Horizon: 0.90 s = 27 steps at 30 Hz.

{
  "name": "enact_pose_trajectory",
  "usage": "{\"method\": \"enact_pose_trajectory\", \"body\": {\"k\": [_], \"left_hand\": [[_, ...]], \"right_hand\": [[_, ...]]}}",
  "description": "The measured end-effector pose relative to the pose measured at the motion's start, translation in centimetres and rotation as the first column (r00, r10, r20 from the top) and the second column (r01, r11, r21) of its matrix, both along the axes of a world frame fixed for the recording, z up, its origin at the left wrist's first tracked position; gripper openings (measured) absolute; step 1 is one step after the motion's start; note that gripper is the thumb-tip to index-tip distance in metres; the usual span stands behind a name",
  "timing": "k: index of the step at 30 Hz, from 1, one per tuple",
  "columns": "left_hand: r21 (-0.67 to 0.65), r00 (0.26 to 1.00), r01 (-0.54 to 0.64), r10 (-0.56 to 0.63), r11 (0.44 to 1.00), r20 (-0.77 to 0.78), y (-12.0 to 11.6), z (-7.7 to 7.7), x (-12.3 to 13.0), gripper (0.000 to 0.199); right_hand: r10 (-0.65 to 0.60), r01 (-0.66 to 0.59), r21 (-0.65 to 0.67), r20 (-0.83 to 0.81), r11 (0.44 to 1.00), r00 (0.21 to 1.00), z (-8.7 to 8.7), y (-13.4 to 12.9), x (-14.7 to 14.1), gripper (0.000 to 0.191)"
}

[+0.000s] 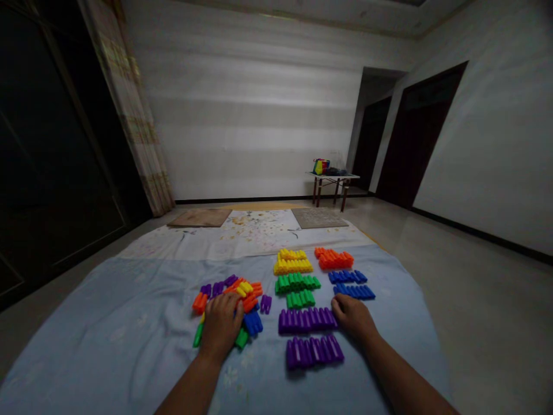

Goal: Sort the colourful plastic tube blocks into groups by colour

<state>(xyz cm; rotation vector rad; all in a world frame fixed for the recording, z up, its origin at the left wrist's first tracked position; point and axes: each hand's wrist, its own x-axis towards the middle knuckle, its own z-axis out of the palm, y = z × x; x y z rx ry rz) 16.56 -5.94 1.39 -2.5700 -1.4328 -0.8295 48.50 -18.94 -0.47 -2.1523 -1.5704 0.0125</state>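
Observation:
My left hand (222,323) rests palm down on a mixed pile of small ribbed plastic pieces, its fingers curled into them. What it grips, if anything, is hidden. Around it lie orange pieces (253,302), blue pieces (253,323) and a purple piece (266,304). My right hand (356,318) is closed at the right end of a purple row (307,320), just below a blue row (354,291); its fingertips are covered. Nearer to me lies a second purple row (314,352). Beyond are green rows (298,282), a yellow group (292,261) and an orange group (334,259).
A pale blue cloth (129,323) covers the rounded table. At its far side lie a brown mat (201,217) and a grey mat (318,217). Against the back wall stands a small table (332,175) with a colourful bag (321,166).

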Motion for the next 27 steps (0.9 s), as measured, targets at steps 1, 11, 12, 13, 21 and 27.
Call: {"method": "enact_pose_trajectory", "body": {"k": [1,11,12,13,21,27], "left_hand": [[0.014,1.0,0.004,-0.004,1.0,0.006,0.0,0.0,-0.1,0.03],[0.068,1.0,0.007,-0.005,0.998,-0.022,0.5,-0.5,-0.3,0.03],[0.071,1.0,0.006,-0.004,0.997,-0.023,0.6,-0.6,-0.4,0.031],[0.074,1.0,0.006,-0.004,0.997,-0.025,0.7,-0.7,-0.5,0.033],[-0.006,0.993,0.042,-0.042,0.999,-0.108,2.4,1.2,-0.4,0.037],[-0.162,0.958,0.111,-0.149,0.981,-0.245,4.7,4.1,1.0,0.043]], "right_hand": [[-0.002,0.002,-0.018,-0.01,1.0,1.0,0.2,0.1,0.0,0.026],[-0.027,0.025,-0.029,-0.056,0.999,0.998,0.6,-2.5,-0.1,0.024],[-0.047,0.047,0.0,-0.047,0.999,0.998,0.3,-2.9,-0.3,0.025],[-0.064,0.065,0.025,-0.037,0.998,0.997,0.0,-3.1,-0.5,0.025],[-0.08,0.079,0.078,0.018,0.994,0.997,-0.4,-3.0,-0.9,0.023],[-0.079,0.078,0.064,0.008,0.995,0.997,-0.6,-3.0,-0.6,0.022]]}}
